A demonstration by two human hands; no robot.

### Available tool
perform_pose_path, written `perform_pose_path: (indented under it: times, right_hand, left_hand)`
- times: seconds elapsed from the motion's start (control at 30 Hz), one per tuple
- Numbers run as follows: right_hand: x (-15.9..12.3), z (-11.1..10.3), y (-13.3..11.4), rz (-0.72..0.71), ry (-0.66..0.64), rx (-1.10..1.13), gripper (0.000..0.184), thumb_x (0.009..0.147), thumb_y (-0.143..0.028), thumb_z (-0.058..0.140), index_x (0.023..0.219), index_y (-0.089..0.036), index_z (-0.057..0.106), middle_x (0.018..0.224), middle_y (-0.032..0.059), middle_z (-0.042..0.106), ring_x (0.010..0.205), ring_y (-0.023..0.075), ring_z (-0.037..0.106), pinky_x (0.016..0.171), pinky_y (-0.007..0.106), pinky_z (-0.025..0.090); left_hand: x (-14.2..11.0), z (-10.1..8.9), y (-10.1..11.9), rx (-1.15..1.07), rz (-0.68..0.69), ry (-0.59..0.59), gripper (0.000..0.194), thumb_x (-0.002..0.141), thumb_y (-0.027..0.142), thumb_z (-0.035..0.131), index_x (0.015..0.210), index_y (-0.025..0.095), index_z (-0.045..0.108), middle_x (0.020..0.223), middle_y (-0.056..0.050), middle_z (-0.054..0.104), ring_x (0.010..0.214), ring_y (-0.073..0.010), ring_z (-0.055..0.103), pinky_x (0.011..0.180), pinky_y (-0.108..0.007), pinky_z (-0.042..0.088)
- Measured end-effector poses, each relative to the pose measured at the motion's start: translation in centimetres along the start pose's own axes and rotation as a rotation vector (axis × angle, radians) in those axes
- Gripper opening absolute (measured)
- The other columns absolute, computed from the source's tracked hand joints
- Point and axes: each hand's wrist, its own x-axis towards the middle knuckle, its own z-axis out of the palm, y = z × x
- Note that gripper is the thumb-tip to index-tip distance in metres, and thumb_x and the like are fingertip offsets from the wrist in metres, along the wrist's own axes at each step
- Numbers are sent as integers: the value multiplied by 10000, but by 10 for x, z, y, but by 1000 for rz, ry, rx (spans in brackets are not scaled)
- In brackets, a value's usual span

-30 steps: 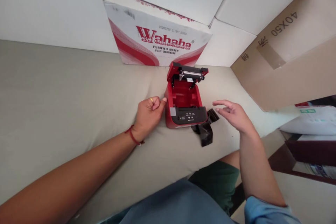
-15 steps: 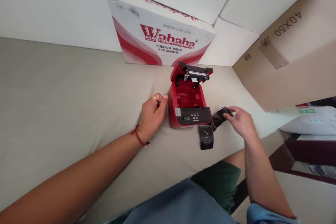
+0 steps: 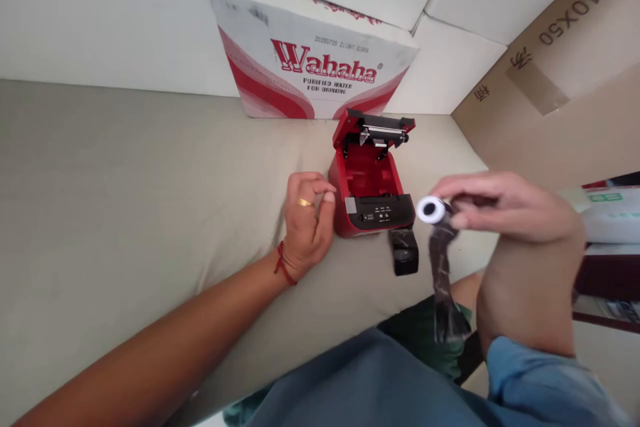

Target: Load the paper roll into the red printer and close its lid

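Note:
A small red label printer [image 3: 341, 208] stands with its lid [image 3: 375, 131] tipped up, and its red bay is bare. Against its left side is my left hand [image 3: 310, 223], fingers curled in and thumb pressed to them, with nothing visible inside. To the right of the printer, my right hand [image 3: 493, 207] pinches a small roll [image 3: 431, 210] with a white end face and a dark centre. From this roll a dark, patterned strip [image 3: 443, 287] hangs down loose. Another black roll or folded strip [image 3: 405, 259] lies by the printer's front right corner.
Behind the printer stands a white and red water carton [image 3: 320, 73]. A big brown cardboard box [image 3: 555, 93] leans in at the right. Beige cloth [image 3: 150, 180] covers the surface. White packaging [image 3: 610, 213] sits at the far right.
My right hand has lifted the roll up and turned its white end into view, and the strip now hangs from it. My left hand stays beside the printer, turned slightly.

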Motion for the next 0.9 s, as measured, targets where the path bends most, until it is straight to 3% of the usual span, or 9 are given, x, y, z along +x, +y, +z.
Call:
perform_pose_path:
  times: [0.07,0.1,0.17,0.23,0.3,0.4,0.63,0.73,0.9]
  right_hand:
    - [28,22,1,5,-206,-3,422,940,-569,806,1203,-245,868,906,40,814,691,185,686,639,331,572]
    - [41,34,0,-1,-204,-61,375,973,-464,768,1258,-234,849,1022,52,841,767,195,726,716,336,595]
    - [61,56,-4,-24,-81,-231,363,980,-304,714,1313,-211,826,1229,85,848,969,237,782,898,368,611]
    - [72,76,-9,-30,-20,-394,407,991,-225,672,1377,-200,797,1369,110,824,1180,285,777,1053,403,579]
    - [77,90,-14,1,-11,-518,438,1027,-210,630,1447,-208,754,1443,119,800,1285,313,752,1096,422,557]
    - [77,102,-18,71,-12,-638,430,1066,-226,586,1475,-221,718,1470,131,785,1266,334,755,1015,424,564]
    - [86,105,-32,130,-83,-792,365,1067,-240,578,1388,-249,750,1306,136,834,1060,312,774,791,366,507]
    - [96,107,-38,128,-117,-805,352,1085,-210,518,1304,-240,792,1272,141,848,1064,316,778,779,366,492]
    - [103,107,-27,72,-123,-721,443,1033,-134,522,1355,-247,806,1358,121,843,1162,337,788,869,396,547]
  left_hand:
    - [-6,-3,10,23,216,-23,167,1086,207,548,1209,245,654,1180,-92,715,1180,-245,704,1058,-436,586]
    - [-9,-4,14,30,324,-51,218,1070,202,565,1262,243,661,1216,-100,744,1254,-263,711,1114,-458,571]
    - [-13,-4,21,45,503,-131,325,1053,214,573,1363,235,668,1281,-106,801,1361,-283,719,1224,-489,515]
    - [-16,-3,25,64,602,-224,394,1048,229,575,1430,218,666,1328,-106,832,1384,-278,741,1291,-499,466]
    - [-18,0,27,74,626,-303,423,1034,216,597,1451,201,667,1336,-113,847,1367,-272,766,1312,-505,461]
    - [-19,1,28,92,604,-351,425,1015,161,629,1436,192,679,1312,-126,861,1336,-272,790,1294,-512,499]
    - [-19,1,32,138,573,-299,402,1011,142,635,1401,224,682,1308,-111,869,1311,-269,813,1334,-553,470]
    - [-18,2,34,167,589,-259,382,1013,144,631,1387,207,667,1289,-106,876,1279,-251,826,1386,-565,403]
    - [-17,3,34,162,596,-260,379,1020,125,628,1393,185,647,1301,-115,873,1305,-246,818,1408,-574,383]
